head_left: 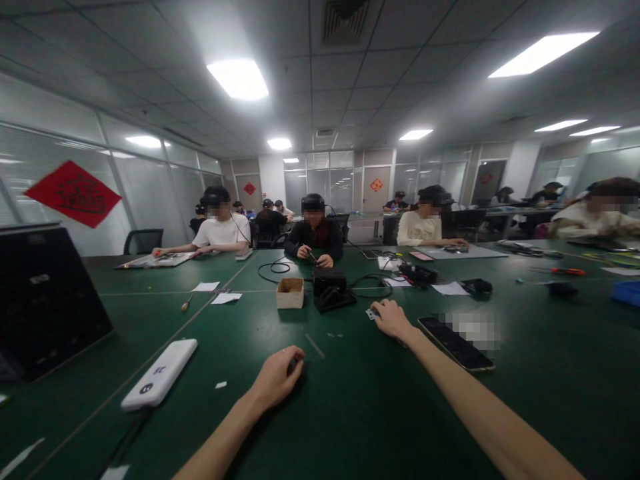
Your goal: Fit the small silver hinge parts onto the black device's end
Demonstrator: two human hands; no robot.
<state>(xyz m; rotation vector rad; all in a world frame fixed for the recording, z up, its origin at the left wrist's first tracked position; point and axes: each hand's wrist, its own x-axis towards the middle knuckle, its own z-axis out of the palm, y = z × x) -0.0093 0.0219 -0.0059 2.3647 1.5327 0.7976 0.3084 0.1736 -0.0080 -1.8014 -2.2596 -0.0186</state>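
My left hand (pixel 276 377) rests on the green table (pixel 350 413), fingers curled around a small dark object I cannot name. My right hand (pixel 391 319) reaches farther out, fingers closed around a small pale piece (pixel 371 313) at its tip. A black phone (pixel 455 343) lies just right of my right wrist. A thin grey strip (pixel 315 345) lies between the two hands. Ahead of the hands stand a small cardboard box (pixel 290 293) and a black device with cables (pixel 331 291).
A white power bank (pixel 160 373) with a cable lies at the left, beside a black tilted panel (pixel 45 300). Several people sit working along the far side of the table. Paper scraps, a screwdriver (pixel 187 304), cables and a blue tray (pixel 629 292) are scattered about.
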